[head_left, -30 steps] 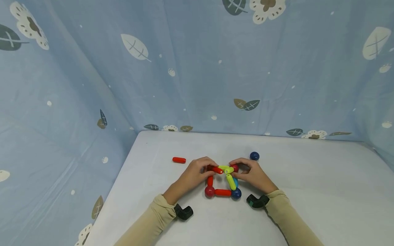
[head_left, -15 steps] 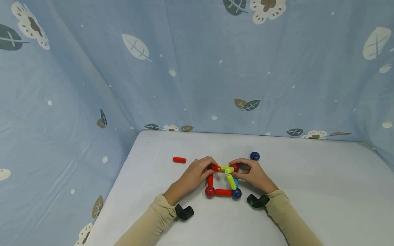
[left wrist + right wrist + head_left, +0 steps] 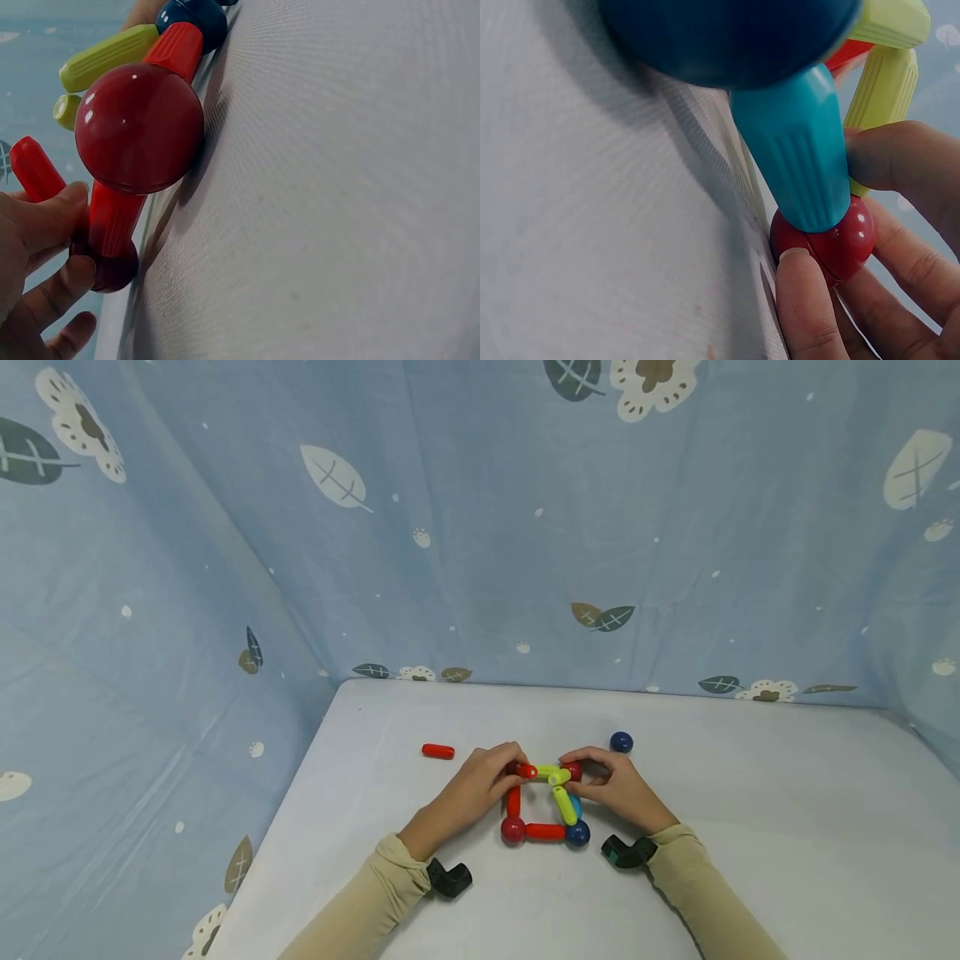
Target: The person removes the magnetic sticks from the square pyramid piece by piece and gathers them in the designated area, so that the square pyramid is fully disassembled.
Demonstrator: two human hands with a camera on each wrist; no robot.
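A square of magnetic rods and balls lies on the table. My left hand (image 3: 480, 774) is at its back left corner, fingers around a raised red rod (image 3: 36, 169) and touching the dark red ball (image 3: 116, 271) below. In the head view that ball is hidden. My right hand (image 3: 621, 783) grips the red ball (image 3: 844, 244) at the back right corner, one finger against a yellow-green rod (image 3: 885, 86). A light blue rod (image 3: 795, 150) joins this ball to the front blue ball (image 3: 577, 833). Another yellow-green rod (image 3: 564, 806) leans up from the blue ball.
At the front left corner is a red ball (image 3: 513, 831), joined to the blue one by a red rod (image 3: 545, 832). A loose red rod (image 3: 438, 751) lies left of the square; a loose blue ball (image 3: 621, 742) sits behind the right hand. A patterned curtain (image 3: 480, 568) hangs behind the table.
The raised red rod in my left hand has tilted, its free end shifting slightly left and back. My right hand has kept its place on the red ball.
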